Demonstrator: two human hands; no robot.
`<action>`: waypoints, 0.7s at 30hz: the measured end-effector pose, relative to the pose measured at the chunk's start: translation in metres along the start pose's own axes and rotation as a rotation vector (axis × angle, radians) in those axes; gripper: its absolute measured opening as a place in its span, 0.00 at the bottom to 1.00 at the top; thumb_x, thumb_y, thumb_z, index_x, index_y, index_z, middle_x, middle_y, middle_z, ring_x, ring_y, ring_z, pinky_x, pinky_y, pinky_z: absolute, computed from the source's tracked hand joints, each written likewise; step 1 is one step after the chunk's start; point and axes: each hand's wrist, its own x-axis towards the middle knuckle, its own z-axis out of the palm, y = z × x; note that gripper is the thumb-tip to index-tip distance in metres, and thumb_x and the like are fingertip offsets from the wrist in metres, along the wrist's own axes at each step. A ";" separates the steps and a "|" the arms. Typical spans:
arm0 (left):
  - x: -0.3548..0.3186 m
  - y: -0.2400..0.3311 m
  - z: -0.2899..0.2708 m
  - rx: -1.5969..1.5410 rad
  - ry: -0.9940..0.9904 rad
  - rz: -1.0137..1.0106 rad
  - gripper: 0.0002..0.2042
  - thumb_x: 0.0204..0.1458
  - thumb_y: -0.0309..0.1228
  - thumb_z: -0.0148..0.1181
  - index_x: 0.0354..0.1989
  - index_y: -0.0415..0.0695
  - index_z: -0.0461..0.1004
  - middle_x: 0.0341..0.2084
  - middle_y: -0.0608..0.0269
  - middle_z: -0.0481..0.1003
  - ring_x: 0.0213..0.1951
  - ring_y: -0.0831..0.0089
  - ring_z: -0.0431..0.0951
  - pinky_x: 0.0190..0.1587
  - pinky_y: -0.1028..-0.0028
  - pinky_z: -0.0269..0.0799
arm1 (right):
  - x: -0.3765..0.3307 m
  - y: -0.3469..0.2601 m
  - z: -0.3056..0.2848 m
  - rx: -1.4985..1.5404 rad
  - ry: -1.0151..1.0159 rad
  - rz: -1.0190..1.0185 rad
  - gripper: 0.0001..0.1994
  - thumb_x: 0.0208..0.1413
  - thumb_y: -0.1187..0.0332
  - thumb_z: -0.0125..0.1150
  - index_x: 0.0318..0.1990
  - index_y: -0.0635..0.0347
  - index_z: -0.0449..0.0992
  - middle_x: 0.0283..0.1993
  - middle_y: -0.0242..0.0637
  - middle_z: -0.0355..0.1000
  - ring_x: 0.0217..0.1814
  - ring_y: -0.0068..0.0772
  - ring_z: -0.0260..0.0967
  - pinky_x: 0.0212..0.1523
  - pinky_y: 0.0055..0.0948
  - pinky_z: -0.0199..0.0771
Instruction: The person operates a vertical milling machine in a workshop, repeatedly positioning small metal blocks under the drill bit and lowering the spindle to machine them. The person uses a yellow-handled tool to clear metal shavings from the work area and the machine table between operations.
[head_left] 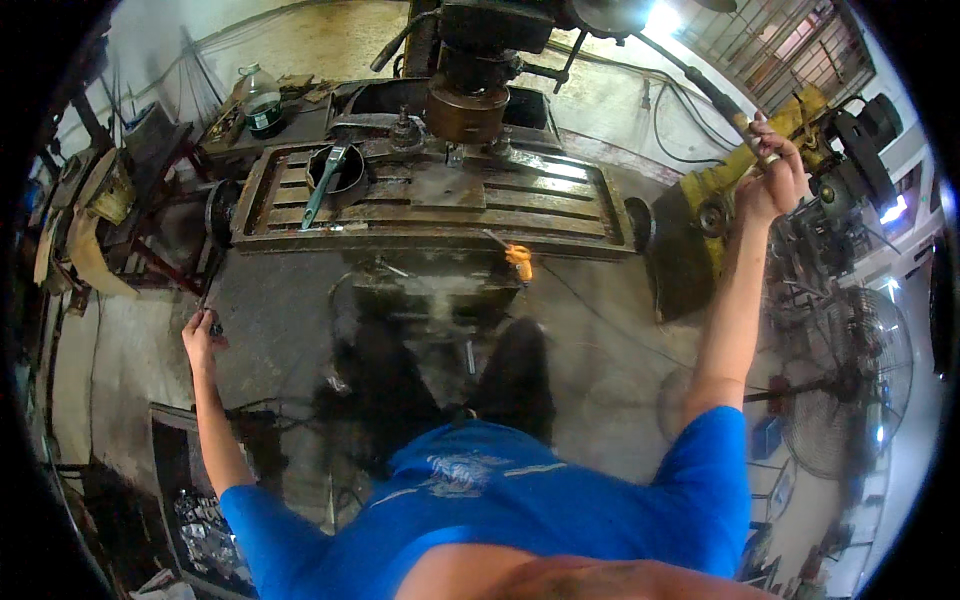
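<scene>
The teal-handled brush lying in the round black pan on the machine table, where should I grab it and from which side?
Grip the teal-handled brush by its long handle, low on its free end, coming from above on the near side; the bristle end rests in the round black pan.

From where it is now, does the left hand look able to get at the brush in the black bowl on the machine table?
Probably yes. The left hand grips a crank handle below the table's left end; the brush sticks out of the bowl uncovered, with nothing between them.
</scene>
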 end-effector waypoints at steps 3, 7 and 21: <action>-0.001 -0.015 -0.007 -0.141 0.030 -0.133 0.09 0.50 0.34 0.53 0.28 0.40 0.69 0.13 0.66 0.66 0.11 0.75 0.65 0.13 0.74 0.61 | 0.027 0.004 -0.003 0.000 -0.099 -0.114 0.15 0.44 0.69 0.45 0.29 0.79 0.70 0.30 0.49 0.69 0.36 0.41 0.69 0.50 0.48 0.65; 0.008 -0.038 -0.028 -0.240 0.007 -0.219 0.09 0.50 0.35 0.53 0.29 0.42 0.69 0.14 0.65 0.67 0.12 0.73 0.65 0.13 0.73 0.60 | 0.078 0.005 -0.004 -0.086 -0.141 -0.089 0.15 0.50 0.69 0.46 0.31 0.79 0.71 0.31 0.50 0.70 0.37 0.40 0.70 0.41 0.37 0.70; -0.008 -0.017 -0.044 -0.354 -0.073 -0.204 0.10 0.50 0.30 0.50 0.40 0.39 0.66 0.22 0.62 0.68 0.16 0.71 0.67 0.18 0.71 0.64 | -0.241 0.032 0.018 0.083 -0.428 1.293 0.10 0.40 0.67 0.57 0.25 0.66 0.77 0.28 0.38 0.73 0.26 0.25 0.69 0.24 0.25 0.68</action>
